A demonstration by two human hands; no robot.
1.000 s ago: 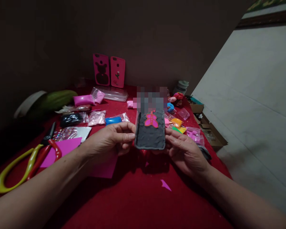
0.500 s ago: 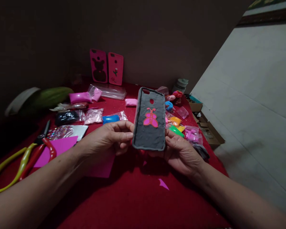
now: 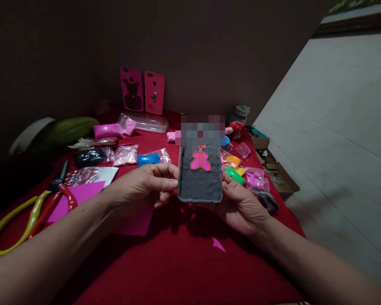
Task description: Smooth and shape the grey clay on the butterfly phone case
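Note:
A grey phone case (image 3: 200, 182) with a pink butterfly (image 3: 200, 159) on its back is held up above the red tablecloth (image 3: 184, 262). My left hand (image 3: 146, 185) grips its left edge with fingers curled. Supporting the right edge and underside, my right hand (image 3: 241, 203) is closed round the case. The case's top part is blurred out.
Two pink phone cases (image 3: 142, 91) lean on the dark back wall. Bags of coloured clay (image 3: 120, 156) and a clear tray (image 3: 146, 123) lie behind the hands. Scissors (image 3: 55, 186), yellow and red handled tools (image 3: 25, 220) and pink paper (image 3: 79, 192) lie left. A cardboard box (image 3: 277, 173) sits right.
The case has tilted slightly between the hands, staying held by both; the hands have hardly shifted.

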